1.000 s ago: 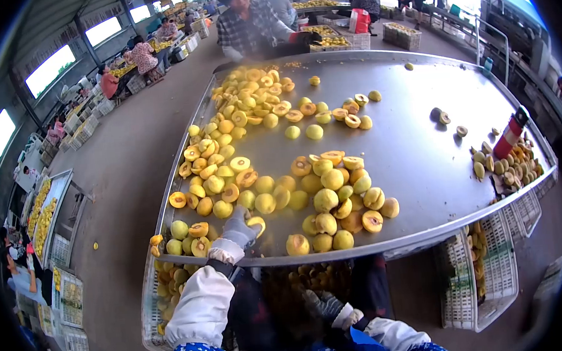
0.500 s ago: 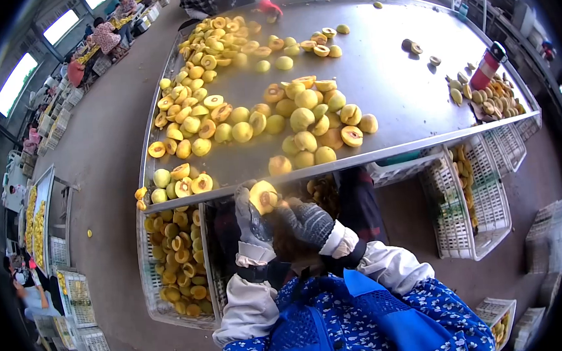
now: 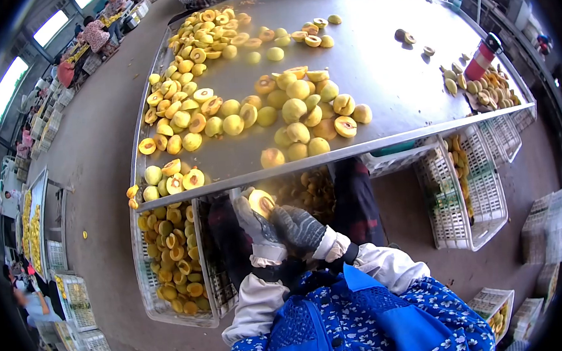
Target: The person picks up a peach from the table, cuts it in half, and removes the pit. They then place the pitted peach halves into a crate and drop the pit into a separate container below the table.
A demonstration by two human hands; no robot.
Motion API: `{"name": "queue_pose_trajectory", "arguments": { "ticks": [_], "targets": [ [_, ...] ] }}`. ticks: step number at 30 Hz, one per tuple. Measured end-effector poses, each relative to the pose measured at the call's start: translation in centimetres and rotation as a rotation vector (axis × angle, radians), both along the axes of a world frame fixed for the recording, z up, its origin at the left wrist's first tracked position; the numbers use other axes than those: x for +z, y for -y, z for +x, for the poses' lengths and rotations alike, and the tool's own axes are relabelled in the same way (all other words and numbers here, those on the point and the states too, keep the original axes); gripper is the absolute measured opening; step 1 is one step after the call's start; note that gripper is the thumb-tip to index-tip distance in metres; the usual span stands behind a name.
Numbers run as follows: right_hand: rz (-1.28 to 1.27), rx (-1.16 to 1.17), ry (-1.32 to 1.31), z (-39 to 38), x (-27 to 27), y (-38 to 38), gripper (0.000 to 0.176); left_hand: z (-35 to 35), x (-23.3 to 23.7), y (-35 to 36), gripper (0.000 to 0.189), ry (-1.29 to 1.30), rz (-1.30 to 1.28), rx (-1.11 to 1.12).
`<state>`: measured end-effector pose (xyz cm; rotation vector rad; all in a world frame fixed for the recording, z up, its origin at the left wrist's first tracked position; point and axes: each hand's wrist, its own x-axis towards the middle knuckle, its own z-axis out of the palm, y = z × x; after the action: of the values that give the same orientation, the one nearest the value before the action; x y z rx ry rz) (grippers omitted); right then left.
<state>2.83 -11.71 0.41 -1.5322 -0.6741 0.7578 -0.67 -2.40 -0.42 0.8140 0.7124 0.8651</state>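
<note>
Peach half (image 3: 261, 203), just one, sits near the rimmed metal counter (image 3: 411, 97), clamped in the left hand's (image 3: 256, 227) fingers; the right hand's (image 3: 302, 228) I cannot tell. One red bottle (image 3: 481, 58) stands there, four bright windows beyond.

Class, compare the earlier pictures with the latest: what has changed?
The left hand has drawn back from the table toward the person's body, holding a fruit half; the right hand has moved in beside it. The red bottle and the fruit pile beside it stayed put.
</note>
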Motion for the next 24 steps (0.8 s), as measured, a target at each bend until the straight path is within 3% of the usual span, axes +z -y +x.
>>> {"name": "queue_pose_trajectory", "arguments": {
  "ticks": [3, 5, 7, 9, 10, 12, 14, 16, 18, 21, 23, 24],
  "targets": [
    [-0.068, -0.019, 0.188, -0.3, -0.2, 0.3, 0.036, 0.1, -2.0, -0.3, 0.046, -0.076, 0.103, 0.065],
    [-0.060, -0.007, 0.443, -0.3, -0.4, 0.6, 0.031, -0.3, -2.4, -0.2, 0.038, -0.208, 0.286, 0.052],
    [0.033, 0.023, 0.796, -0.3, -1.0, 1.1, 0.030, -0.6, -1.7, -0.1, 0.034, -0.200, 0.219, 0.022],
    [0.065, 0.053, 0.823, -0.2, -1.6, 1.3, 0.036, -0.5, 1.1, 0.3, 0.033, -0.053, -0.101, -0.026],
    [0.080, 0.070, 0.838, -0.1, -1.8, 1.4, 0.040, -0.3, 1.2, 0.2, 0.037, -0.087, -0.098, -0.026],
    [0.031, 0.126, 0.667, 0.0, -1.7, 1.8, 0.040, -0.2, 1.2, 0.2, 0.046, -0.156, -0.092, -0.021],
    [-0.013, 0.166, 0.297, 0.2, -0.8, 2.0, 0.034, -0.1, 0.3, 0.2, 0.044, -0.173, -0.035, -0.003],
    [-0.051, 0.184, -0.270, 0.5, 1.6, 2.4, 0.043, -0.1, 0.3, 0.3, 0.042, -0.139, -0.031, -0.001],
    [0.091, 0.285, -0.382, 1.0, 0.8, 3.4, 0.046, -0.4, 1.2, 0.6, 0.044, -0.161, 0.063, -0.082],
    [0.127, 0.397, -0.198, 2.1, 0.5, 4.3, 0.050, -0.7, 1.5, 0.4, 0.045, -0.118, 0.319, -0.201],
    [0.013, 0.526, -0.064, 3.5, -1.1, 4.6, 0.053, -1.0, 0.8, 0.1, 0.044, -0.113, 0.531, -0.321],
    [-0.130, 0.593, -0.281, 4.1, 3.1, 5.1, 0.053, -1.1, 0.6, 0.0, 0.036, -0.071, 0.518, -0.361]
  ]
}}
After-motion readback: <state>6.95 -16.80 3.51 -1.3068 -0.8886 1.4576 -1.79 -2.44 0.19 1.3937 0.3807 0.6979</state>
